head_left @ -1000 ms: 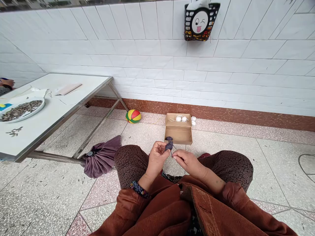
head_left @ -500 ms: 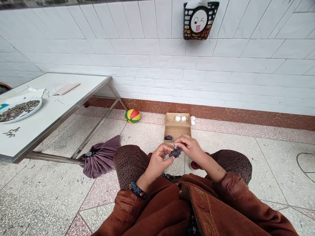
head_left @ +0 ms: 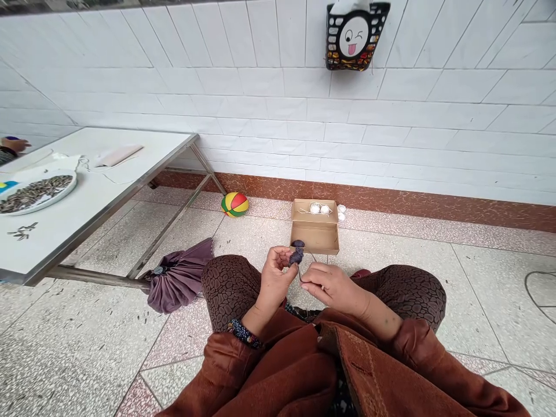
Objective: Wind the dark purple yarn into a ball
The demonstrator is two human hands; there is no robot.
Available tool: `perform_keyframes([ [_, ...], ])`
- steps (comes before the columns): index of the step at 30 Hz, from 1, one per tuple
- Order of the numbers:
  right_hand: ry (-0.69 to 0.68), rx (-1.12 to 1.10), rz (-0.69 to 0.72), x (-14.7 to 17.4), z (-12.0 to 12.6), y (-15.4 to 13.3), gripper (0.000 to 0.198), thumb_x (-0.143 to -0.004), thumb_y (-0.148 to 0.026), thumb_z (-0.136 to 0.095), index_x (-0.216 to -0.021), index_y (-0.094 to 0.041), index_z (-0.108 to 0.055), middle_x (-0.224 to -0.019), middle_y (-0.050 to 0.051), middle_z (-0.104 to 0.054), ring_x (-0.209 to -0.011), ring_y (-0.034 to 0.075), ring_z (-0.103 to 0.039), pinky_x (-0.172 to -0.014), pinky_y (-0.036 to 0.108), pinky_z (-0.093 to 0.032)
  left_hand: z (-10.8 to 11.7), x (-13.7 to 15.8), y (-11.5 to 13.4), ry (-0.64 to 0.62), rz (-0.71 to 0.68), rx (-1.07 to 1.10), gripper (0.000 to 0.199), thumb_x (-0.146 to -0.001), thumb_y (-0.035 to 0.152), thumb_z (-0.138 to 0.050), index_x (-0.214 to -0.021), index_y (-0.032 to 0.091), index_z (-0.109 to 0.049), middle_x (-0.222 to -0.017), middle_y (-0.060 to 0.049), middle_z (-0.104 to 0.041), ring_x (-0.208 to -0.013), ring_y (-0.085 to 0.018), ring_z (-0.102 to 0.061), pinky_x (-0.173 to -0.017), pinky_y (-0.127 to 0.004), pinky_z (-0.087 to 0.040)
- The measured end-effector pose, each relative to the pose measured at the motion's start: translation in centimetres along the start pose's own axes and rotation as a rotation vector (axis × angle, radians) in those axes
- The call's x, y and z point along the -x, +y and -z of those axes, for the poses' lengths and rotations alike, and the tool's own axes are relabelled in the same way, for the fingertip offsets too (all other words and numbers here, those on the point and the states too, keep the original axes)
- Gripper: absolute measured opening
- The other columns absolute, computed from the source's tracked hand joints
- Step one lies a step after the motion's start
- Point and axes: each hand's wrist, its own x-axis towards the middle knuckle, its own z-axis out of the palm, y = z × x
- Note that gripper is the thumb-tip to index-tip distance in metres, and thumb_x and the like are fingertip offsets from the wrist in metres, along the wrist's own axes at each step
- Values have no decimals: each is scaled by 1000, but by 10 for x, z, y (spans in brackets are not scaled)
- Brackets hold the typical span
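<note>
Between the fingers and thumb of my left hand is a small dark purple-grey ball of yarn. A short strand of yarn runs down from the ball to my right hand, which pinches it between thumb and fingers, a little right of and below the ball. Just beyond my hands, an open cardboard box sits on the floor. Inside its near left corner lies another dark ball of yarn. Two white balls with loose thread rest in the lid.
To the left stands a white metal-framed table with a plate of seeds on it. Another person's hand shows at the far left edge. A colourful ball and a folded purple umbrella are on the floor. A black basket hangs on the wall.
My right hand has moved down from above the ball of yarn to below and right of it, drawing the strand along. My left hand has shifted slightly left and up. Another person's hand has appeared.
</note>
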Motion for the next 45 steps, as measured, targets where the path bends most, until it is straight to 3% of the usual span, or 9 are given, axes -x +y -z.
perform_keyframes([
  [4,148,-46,-65,-18,25,5,26,-107,-34,-47,-99,-22,-69,-87,5,-66,-82,18,-63,-75,29,-50,-2,8,8,-181,-76,-26,47,-71,11,-71,-114,22,-54,-92,0,-62,-86,-14,-60,-85,-30,-48],
  [8,243,-110,-194,-26,21,24,22,-105,-30,-50,-93,-22,-66,-85,4,-67,-83,18,-64,-77,29,-50,-2,13,17,-375,-62,92,50,-76,14,-71,-122,23,-54,-93,0,-60,-89,-14,-59,-88,-31,-47],
  [13,69,-69,-247,-6,-18,30,21,-105,-26,-47,-92,-20,-62,-85,3,-66,-80,17,-64,-73,28,-49,2,5,11,-183,-15,209,44,-77,19,-72,-119,23,-59,-97,-2,-61,-93,-15,-59,-88,-29,-47],
  [18,-109,-6,-45,7,-28,13,23,-107,-29,-46,-94,-21,-63,-85,4,-65,-80,17,-63,-72,27,-49,4,-3,-2,24,2,51,36,-73,17,-69,-108,21,-60,-93,-1,-60,-89,-15,-58,-87,-30,-48],
  [22,-69,31,3,-1,-3,3,28,-108,-32,-43,-95,-21,-65,-84,5,-65,-79,18,-62,-70,28,-49,4,-2,-7,-1,-31,-62,39,-71,14,-68,-109,21,-60,-90,0,-59,-86,-15,-58,-82,-29,-48],
  [26,57,13,-59,-18,21,8,27,-108,-33,-43,-102,-22,-67,-89,6,-67,-83,19,-63,-75,30,-50,2,5,-2,-143,-81,-90,43,-73,12,-67,-114,21,-59,-91,0,-59,-87,-15,-58,-86,-30,-48],
  [31,172,-29,-203,-27,15,34,25,-107,-31,-44,-95,-22,-65,-88,4,-67,-85,18,-64,-77,29,-50,1,11,11,-336,-74,76,43,-77,15,-69,-117,23,-56,-93,0,-58,-88,-14,-57,-86,-30,-47],
  [38,-1,7,-217,0,-23,30,21,-105,-27,-46,-92,-21,-61,-83,3,-64,-77,18,-61,-69,27,-48,1,7,15,-114,-23,116,45,-75,18,-72,-117,23,-56,-91,1,-57,-88,-14,-58,-87,-29,-47],
  [45,-38,-16,-20,-7,11,-1,25,-107,-31,-45,-95,-21,-65,-86,5,-66,-80,18,-62,-72,29,-50,0,7,4,-79,-73,-74,46,-72,13,-69,-116,22,-57,-94,0,-59,-88,-15,-59,-85,-29,-47],
])
